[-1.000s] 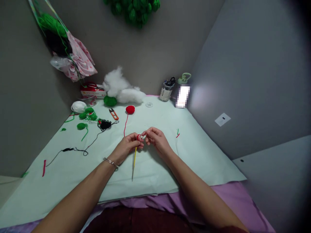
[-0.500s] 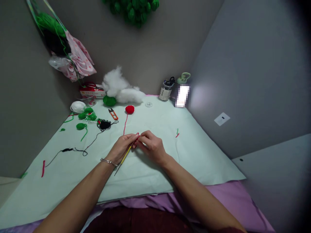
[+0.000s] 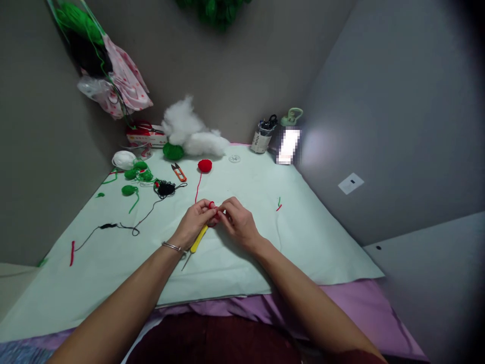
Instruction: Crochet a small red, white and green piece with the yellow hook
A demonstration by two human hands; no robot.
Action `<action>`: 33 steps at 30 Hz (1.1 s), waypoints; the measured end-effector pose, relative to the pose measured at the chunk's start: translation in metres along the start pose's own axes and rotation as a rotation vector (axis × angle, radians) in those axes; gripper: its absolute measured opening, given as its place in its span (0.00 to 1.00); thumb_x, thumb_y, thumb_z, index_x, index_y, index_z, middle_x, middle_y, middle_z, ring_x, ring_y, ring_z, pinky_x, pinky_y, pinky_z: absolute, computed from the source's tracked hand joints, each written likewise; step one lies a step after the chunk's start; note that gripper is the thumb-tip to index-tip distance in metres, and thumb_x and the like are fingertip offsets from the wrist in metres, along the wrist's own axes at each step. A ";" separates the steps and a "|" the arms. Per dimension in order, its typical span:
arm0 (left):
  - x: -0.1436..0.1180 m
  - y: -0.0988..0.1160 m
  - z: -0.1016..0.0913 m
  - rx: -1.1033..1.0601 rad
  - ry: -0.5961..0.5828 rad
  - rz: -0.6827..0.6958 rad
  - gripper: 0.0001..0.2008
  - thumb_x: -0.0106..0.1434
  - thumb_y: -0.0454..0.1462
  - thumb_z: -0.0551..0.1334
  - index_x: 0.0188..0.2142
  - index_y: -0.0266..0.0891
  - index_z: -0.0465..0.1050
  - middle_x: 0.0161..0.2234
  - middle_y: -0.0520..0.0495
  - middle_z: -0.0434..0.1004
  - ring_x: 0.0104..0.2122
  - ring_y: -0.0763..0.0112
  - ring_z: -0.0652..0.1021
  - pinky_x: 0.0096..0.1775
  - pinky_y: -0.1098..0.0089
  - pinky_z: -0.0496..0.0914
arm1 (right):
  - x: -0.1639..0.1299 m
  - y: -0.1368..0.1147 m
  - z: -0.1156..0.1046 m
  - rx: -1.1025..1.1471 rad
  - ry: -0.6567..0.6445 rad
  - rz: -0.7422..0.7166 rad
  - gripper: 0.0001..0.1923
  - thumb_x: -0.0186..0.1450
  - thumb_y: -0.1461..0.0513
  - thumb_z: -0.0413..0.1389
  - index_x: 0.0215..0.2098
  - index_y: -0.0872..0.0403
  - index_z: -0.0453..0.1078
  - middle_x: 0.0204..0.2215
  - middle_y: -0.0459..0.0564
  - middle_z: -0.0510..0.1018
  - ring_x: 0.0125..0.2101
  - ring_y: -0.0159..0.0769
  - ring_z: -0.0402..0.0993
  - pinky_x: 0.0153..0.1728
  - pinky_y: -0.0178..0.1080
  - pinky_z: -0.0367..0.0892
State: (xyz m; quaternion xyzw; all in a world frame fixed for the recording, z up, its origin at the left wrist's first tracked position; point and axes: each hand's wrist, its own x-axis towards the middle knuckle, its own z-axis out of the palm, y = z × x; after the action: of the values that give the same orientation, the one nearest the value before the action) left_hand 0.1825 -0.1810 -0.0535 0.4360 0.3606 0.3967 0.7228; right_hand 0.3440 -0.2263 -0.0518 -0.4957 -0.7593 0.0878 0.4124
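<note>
My left hand (image 3: 197,222) is closed, with red yarn (image 3: 211,205) looped at its fingertips. My right hand (image 3: 238,222) meets it there, thumb and fingers pinched on the same bit of red yarn. A crochet hook (image 3: 199,240) with a yellow handle slants out from beneath my left hand, its thin metal shaft pointing down and left. The hook's upper end is hidden by the fingers, so which fingers grip it cannot be made out. From my left hand a red strand runs up to a small red yarn ball (image 3: 205,166) on the pale cloth.
Orange thread snips (image 3: 179,172) and a black yarn tangle (image 3: 165,188) lie left of the red ball. Green pieces (image 3: 130,190), a white yarn ball (image 3: 124,160) and white stuffing (image 3: 195,134) sit farther back. A pen cup (image 3: 261,136) stands beside a bright screen (image 3: 288,145).
The red loop at my left fingers looks larger and sits farther left. The hook's yellow handle now shows broader below the hand. The whole view has shifted slightly.
</note>
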 end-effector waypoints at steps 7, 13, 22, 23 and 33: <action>0.000 0.000 0.002 0.042 -0.008 -0.006 0.17 0.54 0.39 0.74 0.37 0.41 0.68 0.26 0.53 0.82 0.23 0.73 0.81 0.31 0.75 0.72 | 0.001 0.002 0.003 0.067 0.030 0.105 0.06 0.72 0.64 0.52 0.39 0.51 0.71 0.41 0.51 0.75 0.31 0.34 0.71 0.33 0.38 0.66; 0.000 -0.003 0.002 0.048 -0.021 0.024 0.19 0.54 0.42 0.75 0.38 0.39 0.69 0.25 0.52 0.81 0.26 0.71 0.82 0.33 0.72 0.75 | 0.005 0.008 0.006 0.213 0.065 0.238 0.05 0.70 0.62 0.56 0.36 0.52 0.73 0.37 0.48 0.75 0.32 0.34 0.73 0.33 0.37 0.69; 0.000 -0.002 0.003 0.048 0.010 0.036 0.18 0.53 0.41 0.77 0.36 0.38 0.72 0.28 0.51 0.82 0.26 0.70 0.82 0.34 0.70 0.77 | 0.009 0.016 0.008 0.386 0.070 0.385 0.08 0.67 0.56 0.60 0.32 0.52 0.75 0.28 0.46 0.77 0.24 0.31 0.70 0.26 0.36 0.67; 0.000 -0.002 0.003 0.046 0.013 0.034 0.19 0.52 0.41 0.77 0.37 0.38 0.73 0.28 0.51 0.83 0.26 0.70 0.83 0.34 0.70 0.77 | 0.009 0.016 0.008 0.393 0.071 0.389 0.09 0.66 0.56 0.61 0.32 0.52 0.75 0.28 0.46 0.77 0.24 0.31 0.69 0.26 0.36 0.67; 0.001 -0.004 0.000 0.029 0.035 0.031 0.18 0.51 0.41 0.77 0.38 0.37 0.76 0.30 0.50 0.83 0.27 0.70 0.83 0.34 0.70 0.76 | 0.008 0.006 0.005 0.360 0.117 0.362 0.10 0.67 0.54 0.61 0.31 0.51 0.72 0.34 0.46 0.75 0.26 0.30 0.69 0.30 0.37 0.68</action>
State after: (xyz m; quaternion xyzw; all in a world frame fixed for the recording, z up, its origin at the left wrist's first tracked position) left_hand 0.1839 -0.1817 -0.0575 0.4448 0.3722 0.4103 0.7038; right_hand 0.3433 -0.2157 -0.0534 -0.5464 -0.6050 0.2652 0.5149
